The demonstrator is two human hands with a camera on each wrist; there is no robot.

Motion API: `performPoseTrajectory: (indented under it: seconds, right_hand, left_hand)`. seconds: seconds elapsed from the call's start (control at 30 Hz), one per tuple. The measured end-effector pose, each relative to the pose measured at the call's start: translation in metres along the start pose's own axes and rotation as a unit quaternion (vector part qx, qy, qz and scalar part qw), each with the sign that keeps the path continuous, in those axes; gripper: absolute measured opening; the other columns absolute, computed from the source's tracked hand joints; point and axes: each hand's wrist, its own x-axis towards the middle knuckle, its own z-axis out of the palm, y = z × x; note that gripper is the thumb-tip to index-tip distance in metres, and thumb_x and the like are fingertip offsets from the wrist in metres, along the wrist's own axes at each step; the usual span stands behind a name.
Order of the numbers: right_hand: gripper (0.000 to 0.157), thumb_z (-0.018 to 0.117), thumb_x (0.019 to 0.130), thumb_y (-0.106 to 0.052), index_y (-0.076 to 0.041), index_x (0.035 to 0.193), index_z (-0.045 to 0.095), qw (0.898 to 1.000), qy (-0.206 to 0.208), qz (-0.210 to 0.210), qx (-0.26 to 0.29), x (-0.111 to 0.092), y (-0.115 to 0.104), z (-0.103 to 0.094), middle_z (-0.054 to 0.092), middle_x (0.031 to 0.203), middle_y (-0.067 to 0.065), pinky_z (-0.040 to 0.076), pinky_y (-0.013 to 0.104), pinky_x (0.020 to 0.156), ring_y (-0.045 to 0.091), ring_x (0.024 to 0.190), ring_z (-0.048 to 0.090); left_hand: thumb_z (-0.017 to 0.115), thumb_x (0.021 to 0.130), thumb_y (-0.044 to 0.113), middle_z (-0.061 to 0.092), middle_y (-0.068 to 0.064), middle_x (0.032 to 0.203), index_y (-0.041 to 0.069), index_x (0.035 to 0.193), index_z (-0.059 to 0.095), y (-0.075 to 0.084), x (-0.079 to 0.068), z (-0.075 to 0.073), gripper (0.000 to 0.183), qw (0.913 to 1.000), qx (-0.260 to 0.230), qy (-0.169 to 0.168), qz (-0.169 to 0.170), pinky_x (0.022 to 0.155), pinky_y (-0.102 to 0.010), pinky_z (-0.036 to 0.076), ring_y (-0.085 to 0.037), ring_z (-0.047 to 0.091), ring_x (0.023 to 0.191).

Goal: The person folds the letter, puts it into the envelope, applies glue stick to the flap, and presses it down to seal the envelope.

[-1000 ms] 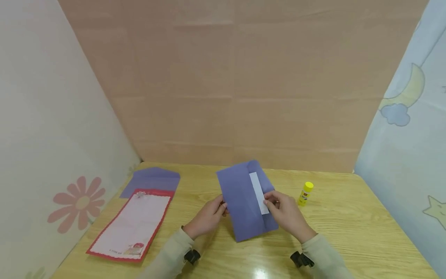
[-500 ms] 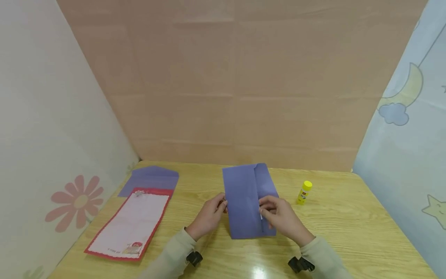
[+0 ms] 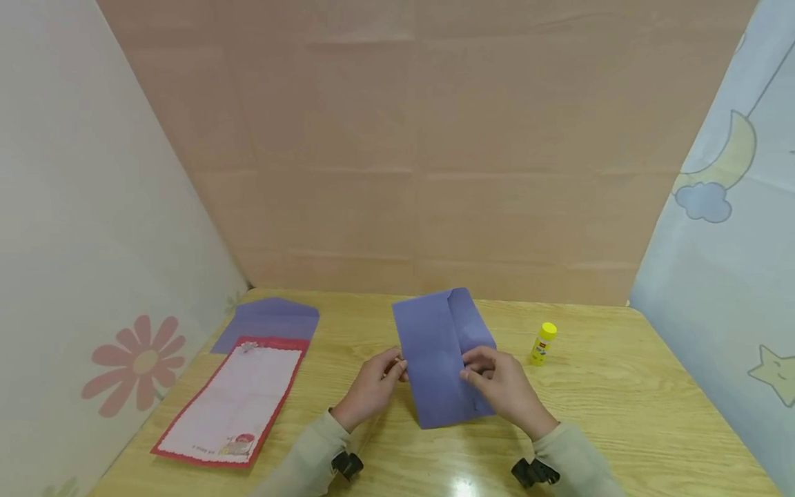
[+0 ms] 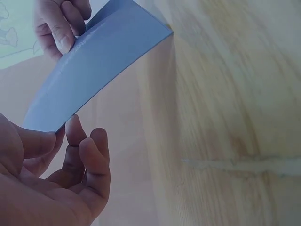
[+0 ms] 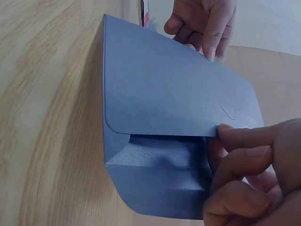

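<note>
A purple envelope [image 3: 428,366] is held up at a tilt over the table, its opening toward the right. My left hand [image 3: 373,390] pinches its left edge between thumb and fingers. At the opening, my right hand [image 3: 506,390] pinches the pocket's edge, with the thumb [image 5: 235,136] on the outer face and fingertips hidden inside the mouth. In the right wrist view the unfolded flap [image 5: 155,188] extends beyond the opening. No white paper shows at the mouth. From the left wrist view, the envelope's plain surface [image 4: 94,70] bows slightly between both hands.
On the left of the wooden table [image 3: 621,414] lies a white letter sheet with a red border [image 3: 239,400]. It overlaps another purple envelope [image 3: 273,317] behind it. A yellow glue stick [image 3: 543,344] stands upright to the right of my right hand.
The white folded paper at the envelope's mouth has slid inside and out of sight, with my right hand moving slightly left. The envelope has swung a little and back; my left hand kept its pinch.
</note>
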Motion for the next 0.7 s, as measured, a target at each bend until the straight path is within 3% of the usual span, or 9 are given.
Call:
performPoseTrajectory:
  seconds: [0.17, 0.47, 0.57, 0.7]
  right_hand:
    - [0.013, 0.070, 0.091, -0.003, -0.005, 0.103, 0.066, 1.000, -0.017, -0.010, 0.017, 0.0014, 0.0017, -0.0026, 0.072, 0.088, 0.003, 0.055, 0.027, 0.075, 0.015, 0.083, 0.068]
    - [0.013, 0.067, 0.095, -0.006, -0.003, 0.106, 0.060, 0.998, -0.055, -0.021, 0.022, -0.0015, 0.0041, -0.0078, 0.069, 0.093, 0.006, 0.054, 0.029, 0.071, 0.017, 0.085, 0.068]
    - [0.014, 0.066, 0.095, -0.005, -0.004, 0.109, 0.063, 0.999, -0.042, -0.019, 0.000, -0.0017, 0.0054, -0.0074, 0.070, 0.094, 0.005, 0.054, 0.029, 0.072, 0.016, 0.086, 0.068]
    - [0.019, 0.065, 0.096, -0.004, -0.006, 0.114, 0.066, 0.998, -0.018, -0.031, -0.043, -0.0017, 0.0096, -0.0066, 0.070, 0.098, 0.004, 0.054, 0.029, 0.075, 0.015, 0.091, 0.066]
  left_hand:
    - [0.044, 0.108, 0.014, 0.066, -0.019, 0.089, -0.004, 0.089, 0.054, 0.0040, -0.0002, -0.0003, 0.027, 0.9999, -0.014, -0.002, -0.002, 0.083, -0.040, 0.053, -0.037, 0.064, 0.090]
    - [0.048, 0.107, 0.016, 0.068, -0.017, 0.090, 0.000, 0.092, 0.058, 0.0050, -0.0023, 0.0017, 0.025, 0.9991, -0.037, -0.008, -0.016, 0.082, -0.041, 0.053, -0.035, 0.065, 0.091]
    - [0.053, 0.105, 0.016, 0.071, -0.016, 0.090, 0.002, 0.107, 0.060, 0.0037, -0.0033, 0.0015, 0.016, 0.9975, -0.066, -0.012, -0.025, 0.074, -0.037, 0.052, -0.035, 0.067, 0.091]
    - [0.056, 0.104, 0.021, 0.073, -0.014, 0.096, 0.006, 0.137, 0.046, -0.0008, -0.0030, -0.0022, 0.038, 0.9967, -0.073, -0.010, -0.035, 0.071, -0.033, 0.050, -0.032, 0.068, 0.093]
